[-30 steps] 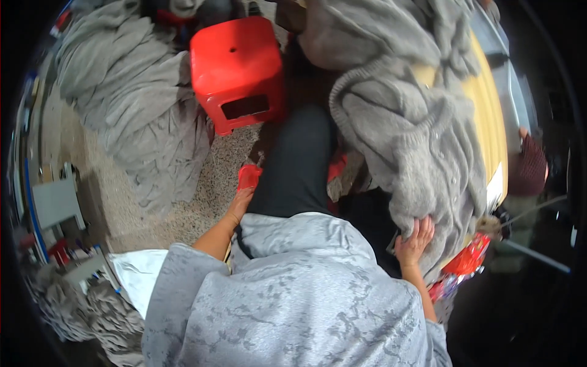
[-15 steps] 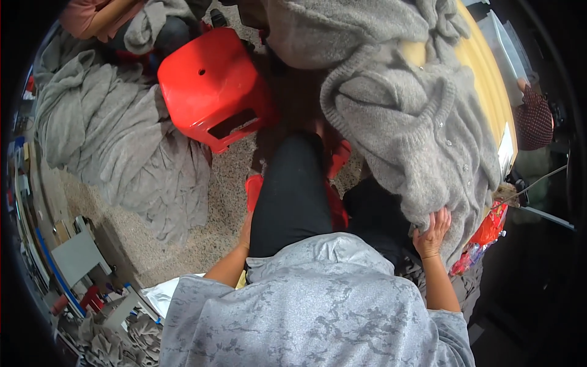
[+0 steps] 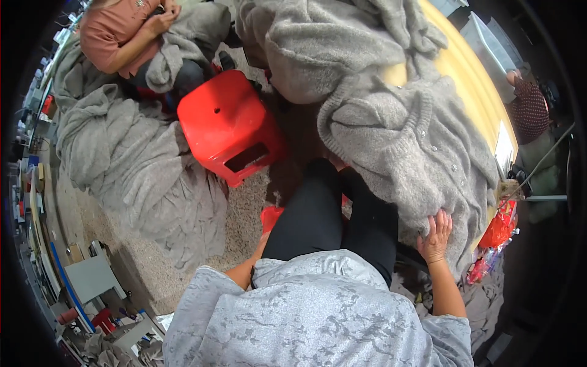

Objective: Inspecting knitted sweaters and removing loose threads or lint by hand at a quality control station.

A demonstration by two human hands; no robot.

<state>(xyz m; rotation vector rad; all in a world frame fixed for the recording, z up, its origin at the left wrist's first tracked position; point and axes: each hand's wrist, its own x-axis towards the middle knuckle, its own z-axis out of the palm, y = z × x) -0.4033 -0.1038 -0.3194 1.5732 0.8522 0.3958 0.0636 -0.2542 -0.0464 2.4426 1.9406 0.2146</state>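
Observation:
My right hand (image 3: 435,237) lies open on a grey knitted cardigan (image 3: 422,171), its fingers spread over the fabric. The cardigan has a ribbed edge and small shiny buttons, and it hangs over the near side of a yellow table (image 3: 474,92). Down beside my left thigh is my left hand (image 3: 260,249), close to a red plastic seat edge (image 3: 269,218). My leg and shirt cover most of that hand, so its fingers do not show.
A red stool (image 3: 226,116) stands ahead on the speckled floor. Left of it is a big heap of grey knitwear (image 3: 134,159). Someone in a pink shirt (image 3: 113,37) sits at the far left. Clear plastic bins (image 3: 486,46) and a red bag (image 3: 498,226) are at the right.
My legs have swung closer together, the right one coming out from beside the cardigan. The view has shifted, showing more of the seated person. My right hand remains on the cardigan.

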